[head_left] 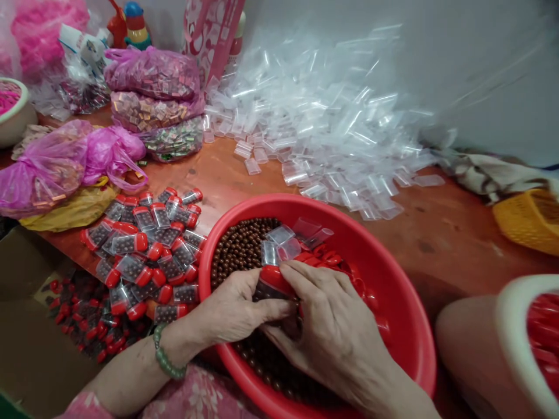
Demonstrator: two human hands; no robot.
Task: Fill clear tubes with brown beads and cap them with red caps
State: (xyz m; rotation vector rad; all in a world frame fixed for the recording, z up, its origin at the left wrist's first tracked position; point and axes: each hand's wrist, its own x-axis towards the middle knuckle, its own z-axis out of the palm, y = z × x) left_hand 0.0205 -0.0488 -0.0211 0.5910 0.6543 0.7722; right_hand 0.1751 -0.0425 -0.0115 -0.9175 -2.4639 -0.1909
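Over a red basin (397, 297), both hands are closed around one small transparent case with a red cap (275, 274), dark inside. My left hand (229, 308), with a green bead bracelet at the wrist, grips it from the left. From the right, my right hand (327, 326) covers its far end, so that end is hidden. Brown balls (240, 247) fill the basin's left side and the part beneath my hands. Several empty transparent sleeves (279, 234) lie at its far side, beside a heap of red caps (332, 259).
Filled red-capped cases (148, 244) are piled left of the basin, with more in a cardboard box (26, 326) below the table edge. A large heap of transparent sleeves (323, 122) stands against the wall. Pink bags (152, 75), a white tub (476, 331) and a yellow basket (519, 224) surround the workspace.
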